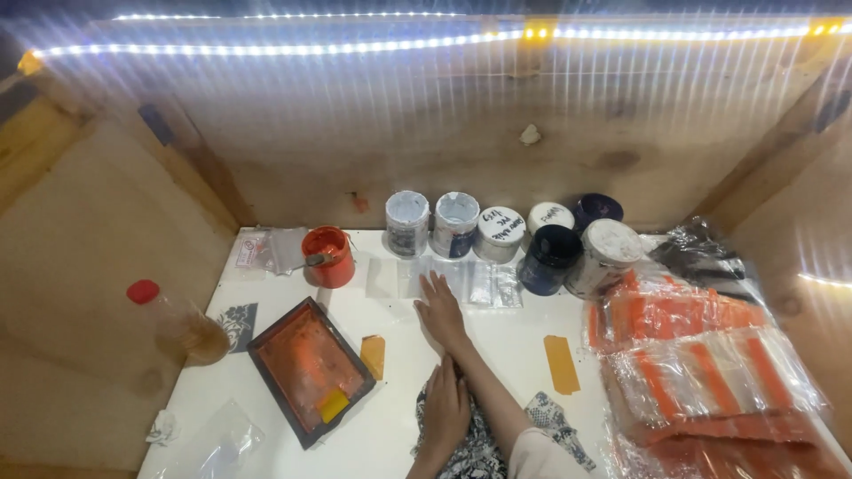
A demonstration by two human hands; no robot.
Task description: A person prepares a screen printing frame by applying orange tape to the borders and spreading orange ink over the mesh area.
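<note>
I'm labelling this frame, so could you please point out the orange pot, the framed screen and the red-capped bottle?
orange pot (329,258), head view, front wall.
framed screen (304,362), head view, orange-stained mesh centre.
red-capped bottle (182,325), head view, clear body.

White table with paint jars (clustered), orange-inked frame.

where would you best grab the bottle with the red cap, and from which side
Probably around the clear neck just below the red cap, coming in from the right. The bottle with the red cap lies tilted at the table's left edge, cap up-left, its wide body bulkier. The framed screen sits close on its right.
</note>
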